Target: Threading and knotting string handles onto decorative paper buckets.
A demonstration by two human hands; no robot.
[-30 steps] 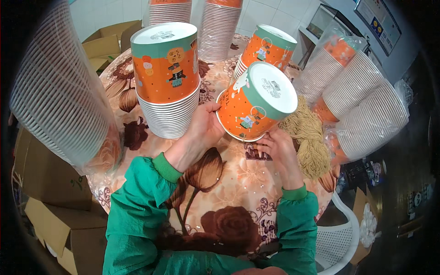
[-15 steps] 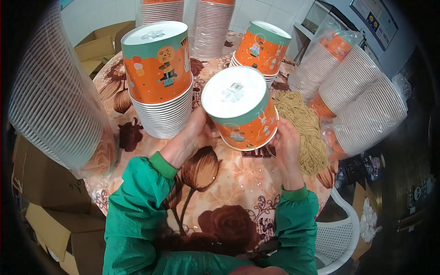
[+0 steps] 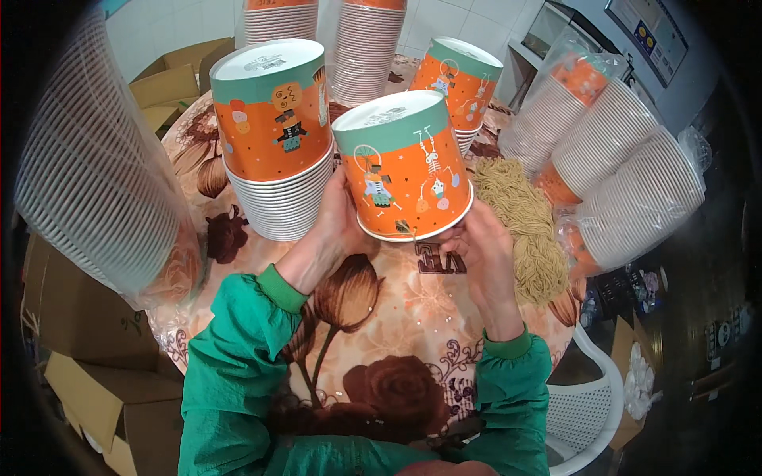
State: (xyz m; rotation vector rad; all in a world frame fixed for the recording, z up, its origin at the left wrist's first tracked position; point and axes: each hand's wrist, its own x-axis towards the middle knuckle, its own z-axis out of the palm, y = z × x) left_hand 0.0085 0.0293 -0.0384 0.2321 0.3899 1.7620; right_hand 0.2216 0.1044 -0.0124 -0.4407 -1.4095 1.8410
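Observation:
Upside down between my two hands is an orange paper bucket (image 3: 405,178) with a green band, white base and printed cartoon figures. My left hand (image 3: 337,218) grips its left side, the fingers partly hidden behind it. My right hand (image 3: 482,246) holds the rim at the lower right. Just left of it stands a stack of nested upside-down paper buckets (image 3: 278,198), touching or very close to my left hand. Behind the held bucket rises another stack, topped by an orange bucket (image 3: 464,83). A bundle of tan strings (image 3: 528,230) lies beside my right hand.
Tall bucket stacks (image 3: 365,51) stand at the back of the flower-patterned tablecloth (image 3: 429,317). Plastic-wrapped stacks lean at the left (image 3: 103,174) and lie at the right (image 3: 627,206). Cardboard boxes (image 3: 111,389) sit lower left, a white plastic chair (image 3: 587,404) lower right.
The held bucket has tilted and turned, so its printed side now faces me and less of its base shows. My right hand has shifted slightly left along the rim.

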